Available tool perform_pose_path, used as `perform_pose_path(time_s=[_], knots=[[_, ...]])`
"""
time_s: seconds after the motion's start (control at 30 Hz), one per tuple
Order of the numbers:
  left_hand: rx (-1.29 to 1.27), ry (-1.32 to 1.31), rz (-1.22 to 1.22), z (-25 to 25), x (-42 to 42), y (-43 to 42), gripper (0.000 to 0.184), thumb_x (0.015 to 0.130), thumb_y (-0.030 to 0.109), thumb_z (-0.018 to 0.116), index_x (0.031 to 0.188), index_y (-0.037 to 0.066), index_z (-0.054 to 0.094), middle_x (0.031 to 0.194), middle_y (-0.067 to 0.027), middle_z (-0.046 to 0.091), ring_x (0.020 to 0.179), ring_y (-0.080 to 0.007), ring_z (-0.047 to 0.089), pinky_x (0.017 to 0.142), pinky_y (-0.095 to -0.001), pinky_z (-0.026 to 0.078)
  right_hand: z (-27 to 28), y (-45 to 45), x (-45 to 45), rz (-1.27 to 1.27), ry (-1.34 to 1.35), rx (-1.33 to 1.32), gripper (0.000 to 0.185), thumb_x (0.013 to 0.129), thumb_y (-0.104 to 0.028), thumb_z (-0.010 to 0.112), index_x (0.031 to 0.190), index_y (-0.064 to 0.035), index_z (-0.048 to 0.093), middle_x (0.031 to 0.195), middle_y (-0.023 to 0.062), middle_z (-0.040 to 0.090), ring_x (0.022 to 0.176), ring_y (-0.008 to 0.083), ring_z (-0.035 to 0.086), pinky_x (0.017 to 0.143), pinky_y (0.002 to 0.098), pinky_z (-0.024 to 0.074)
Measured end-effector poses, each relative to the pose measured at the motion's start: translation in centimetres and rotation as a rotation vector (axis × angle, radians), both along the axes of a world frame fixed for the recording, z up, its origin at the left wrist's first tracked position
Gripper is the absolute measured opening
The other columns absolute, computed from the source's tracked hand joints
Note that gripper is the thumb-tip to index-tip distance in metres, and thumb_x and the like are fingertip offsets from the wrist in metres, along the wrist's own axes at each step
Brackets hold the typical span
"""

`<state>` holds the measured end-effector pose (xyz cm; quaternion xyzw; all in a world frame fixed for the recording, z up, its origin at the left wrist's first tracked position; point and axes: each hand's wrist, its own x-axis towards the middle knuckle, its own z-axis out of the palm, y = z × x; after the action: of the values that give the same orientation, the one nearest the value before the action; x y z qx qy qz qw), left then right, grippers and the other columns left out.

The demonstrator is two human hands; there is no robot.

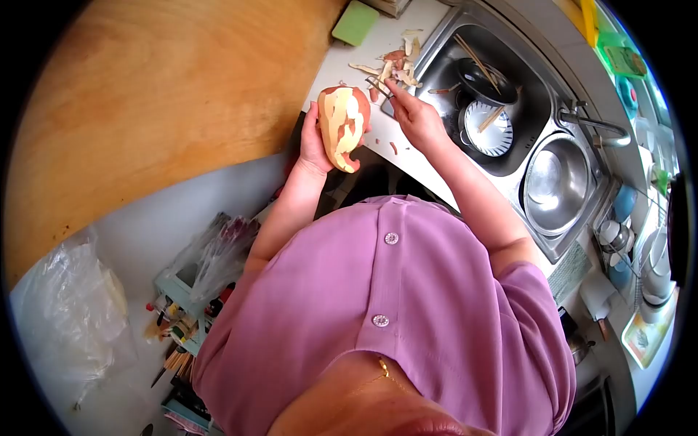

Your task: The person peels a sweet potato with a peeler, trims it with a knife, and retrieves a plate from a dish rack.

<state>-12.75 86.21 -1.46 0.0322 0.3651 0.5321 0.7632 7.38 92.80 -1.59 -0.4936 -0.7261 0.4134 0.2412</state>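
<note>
A large, partly peeled root vegetable (343, 123), with pale flesh and strips of reddish-brown skin, lies in my left hand (315, 144). My left fingers are wrapped round its lower side. My right hand (418, 116) is up and to the right of it, closed on a peeler (379, 88) whose metal head points left. The peeler does not touch the vegetable. Its handle is mostly hidden by my fingers. Just beyond the peeler, a heap of peelings (400, 67) lies on the white counter (347, 59) beside the sink.
A double steel sink (534, 156) on the right holds a dark pan (486, 81), a striped bowl (488, 129) and chopsticks. A steel basin (558, 182) sits in the nearer bowl. A green sponge (355, 22) lies at the counter's far end. A wooden board (167, 94) spans the left.
</note>
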Motion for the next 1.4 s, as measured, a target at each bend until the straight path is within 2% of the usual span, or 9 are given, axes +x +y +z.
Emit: perform_pose_path(time_s=[0.2,0.37,0.53,0.67,0.9,0.97,1.1,1.2,1.4], knots=[[-0.017,0.042,-0.038,-0.2,1.0,-0.6,0.076,0.084,0.068,0.043,0.129,0.007,0.048,0.105,-0.0123,0.064,0.084,-0.0245,0.065,0.048,-0.0277,0.055,2.7,-2.2,-0.9,0.220,-0.124,0.427,0.053,0.084,-0.007,0.060,0.134,-0.0205,0.050,0.071,0.0094,0.058,0.056,0.0273,0.059,0.053,0.0394,0.0504],[0.087,0.034,-0.152,-0.8,-0.1,-1.2,0.073,0.081,0.062,0.051,0.125,0.004,0.049,0.087,-0.0183,0.064,0.061,-0.0254,0.065,0.050,-0.0303,0.057,-1.6,0.1,0.1,0.100,-0.140,0.169,0.043,0.090,-0.013,0.056,0.132,-0.0220,0.051,0.082,0.0160,0.064,0.072,0.0335,0.064,0.065,0.0405,0.0521],[0.121,-0.001,-0.253,0.1,-1.5,-0.8,0.075,0.077,0.047,0.066,0.135,0.007,0.039,0.114,-0.0117,0.058,0.093,-0.0268,0.064,0.073,-0.0382,0.056,-0.7,0.0,1.2,0.091,-0.033,-0.013,0.041,0.093,-0.016,0.054,0.134,-0.0203,0.050,0.080,0.0153,0.064,0.068,0.0274,0.063,0.067,0.0357,0.0514],[0.187,0.180,-0.106,-0.6,0.0,-0.6,0.074,0.078,0.051,0.067,0.131,0.006,0.042,0.112,-0.0124,0.058,0.088,-0.0250,0.064,0.073,-0.0341,0.057,3.3,-1.7,0.0,0.216,0.022,0.297,0.048,0.085,-0.012,0.061,0.131,-0.0229,0.053,0.073,0.0104,0.061,0.064,0.0299,0.062,0.058,0.0391,0.0513],[0.276,0.082,-0.217,0.6,-0.2,-0.8,0.083,0.074,0.060,0.067,0.132,0.006,0.041,0.104,-0.0147,0.062,0.080,-0.0280,0.067,0.055,-0.0348,0.059,-2.6,0.1,1.8,0.161,-0.121,-0.179,0.039,0.092,-0.021,0.053,0.131,-0.0219,0.053,0.084,0.0164,0.066,0.077,0.0355,0.064,0.071,0.0413,0.0511],[0.188,0.154,-0.112,0.7,0.3,-0.4,0.084,0.076,0.067,0.058,0.132,0.006,0.042,0.102,-0.0147,0.063,0.079,-0.0279,0.067,0.056,-0.0351,0.058,-3.0,-0.2,2.1,0.013,-0.044,-0.270,0.042,0.094,-0.017,0.054,0.135,-0.0224,0.050,0.076,0.0132,0.062,0.068,0.0218,0.061,0.070,0.0312,0.0501],[0.008,0.075,-0.022,0.4,1.2,0.0,0.076,0.080,0.069,0.048,0.129,0.011,0.047,0.104,-0.0109,0.062,0.080,-0.0246,0.063,0.058,-0.0350,0.055,0.4,-2.0,0.1,0.010,0.111,0.210,0.051,0.088,-0.008,0.057,0.137,-0.0195,0.047,0.079,0.0136,0.060,0.065,0.0281,0.061,0.065,0.0353,0.0507],[-0.132,-0.007,0.093,-0.1,2.9,-0.2,0.071,0.083,0.072,0.038,0.125,0.016,0.052,0.103,-0.0059,0.062,0.083,-0.0217,0.059,0.053,-0.0328,0.049,2.3,-3.2,-0.7,0.233,-0.130,0.524,0.062,0.074,-0.009,0.062,0.134,-0.0221,0.049,0.074,0.0047,0.055,0.061,0.0222,0.061,0.050,0.0331,0.0512],[-0.109,0.047,-0.001,0.1,2.7,-1.4,0.070,0.086,0.069,0.037,0.125,0.014,0.052,0.099,-0.0108,0.063,0.067,-0.0203,0.061,0.050,-0.0299,0.050,-2.7,0.2,0.3,0.113,-0.206,0.263,0.052,0.085,-0.012,0.056,0.135,-0.0225,0.048,0.090,0.0125,0.066,0.072,0.0294,0.065,0.062,0.0405,0.0531]])
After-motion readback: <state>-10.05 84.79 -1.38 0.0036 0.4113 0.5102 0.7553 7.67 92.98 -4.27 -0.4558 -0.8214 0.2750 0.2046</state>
